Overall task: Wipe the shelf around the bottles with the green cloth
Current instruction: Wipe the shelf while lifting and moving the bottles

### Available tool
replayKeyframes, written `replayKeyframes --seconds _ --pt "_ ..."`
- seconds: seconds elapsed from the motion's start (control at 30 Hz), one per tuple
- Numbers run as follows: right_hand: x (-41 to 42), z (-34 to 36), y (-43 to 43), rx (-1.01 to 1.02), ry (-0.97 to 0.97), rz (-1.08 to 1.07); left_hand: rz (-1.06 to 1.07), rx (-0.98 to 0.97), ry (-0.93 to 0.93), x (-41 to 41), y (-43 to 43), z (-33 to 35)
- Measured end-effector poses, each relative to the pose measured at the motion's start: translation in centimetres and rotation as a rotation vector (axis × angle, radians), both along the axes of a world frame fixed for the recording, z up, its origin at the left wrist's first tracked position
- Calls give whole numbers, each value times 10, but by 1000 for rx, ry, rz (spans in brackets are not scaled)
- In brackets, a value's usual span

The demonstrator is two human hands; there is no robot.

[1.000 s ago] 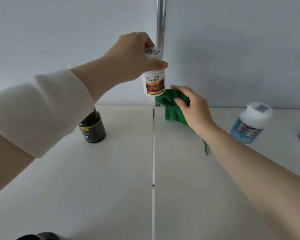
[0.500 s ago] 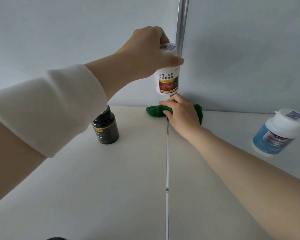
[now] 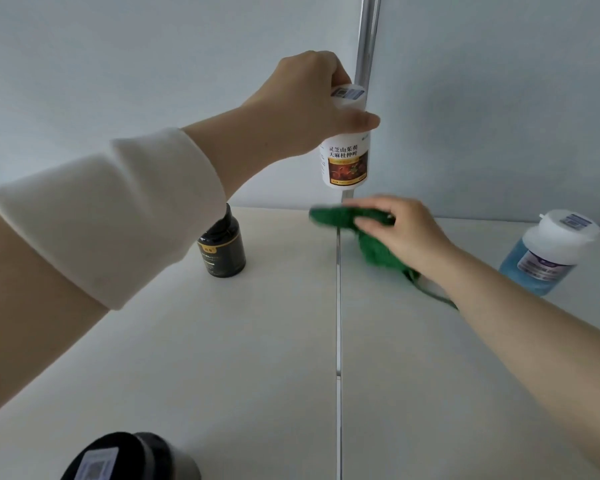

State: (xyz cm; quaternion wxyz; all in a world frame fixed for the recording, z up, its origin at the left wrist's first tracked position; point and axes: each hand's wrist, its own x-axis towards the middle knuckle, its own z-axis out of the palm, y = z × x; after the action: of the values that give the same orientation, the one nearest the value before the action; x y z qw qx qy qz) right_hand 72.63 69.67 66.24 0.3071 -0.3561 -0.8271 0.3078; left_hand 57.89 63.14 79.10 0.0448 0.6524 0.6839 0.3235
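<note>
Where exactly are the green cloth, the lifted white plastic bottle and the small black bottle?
Green cloth (image 3: pixel 374 252), head view: its bunched lower part.
White plastic bottle (image 3: pixel 347 161), head view: its printed label.
Small black bottle (image 3: pixel 224 252), head view: its front.

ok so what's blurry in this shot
Head view: the green cloth and the right hand on it are motion-smeared; the white bottle in the left hand reads sharp; the dark lid at the bottom edge is soft.
</note>
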Motion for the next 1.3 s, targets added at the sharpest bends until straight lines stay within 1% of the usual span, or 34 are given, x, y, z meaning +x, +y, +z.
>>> replayKeyframes --seconds 0.03,0.07,0.13,0.17,0.33,0.43,0.5,0.57,0.6,0.7,0.8,0.87,0.93,1.03,1.1,1.2,1.3 --pt "-6 0 8 21 -17 -82 -3 -1 1 1 -1 0" --pt "-13 -4 14 19 -92 -110 -6 -4 2 2 -2 0" --pt "-22 -16 17 -7 -263 -49 -10 -9 9 4 -4 -1" --pt "-25 -20 14 -15 -300 -9 -12 -11 15 4 -5 -2" --pt "0 -16 -38 -80 -257 218 -33 -21 25 12 -12 -3" --pt "31 -14 -71 -185 -236 310 -59 -46 26 24 -13 -9" --pt "56 -15 -86 -250 -221 327 -89 -71 34 35 -13 -15" --pt "82 -14 -92 -267 -215 265 -121 -97 50 45 -12 -22" --pt "93 -14 -91 -240 -202 205 -138 -113 63 50 -13 -26" --pt "110 -19 -75 -94 -165 -65 -172 -160 89 62 -15 -35" --pt "101 -24 -60 -24 -218 -192 -176 -206 107 68 -15 -45" --pt "97 -27 -65 22 -264 -195 -176 -236 122 71 -15 -52" --pt "105 -28 -84 34 -243 -119 -173 -260 122 73 -15 -60" --pt "132 -26 -132 -25 -218 -14 -174 -293 118 75 -16 -70" --pt "147 -24 -153 -49 -224 19 -189 -314 123 79 -18 -74" --pt "148 -20 -149 -49 -238 -32 -207 -330 127 87 -23 -78" --pt "134 -20 -119 3 -260 -187 -208 -329 135 91 -26 -82"
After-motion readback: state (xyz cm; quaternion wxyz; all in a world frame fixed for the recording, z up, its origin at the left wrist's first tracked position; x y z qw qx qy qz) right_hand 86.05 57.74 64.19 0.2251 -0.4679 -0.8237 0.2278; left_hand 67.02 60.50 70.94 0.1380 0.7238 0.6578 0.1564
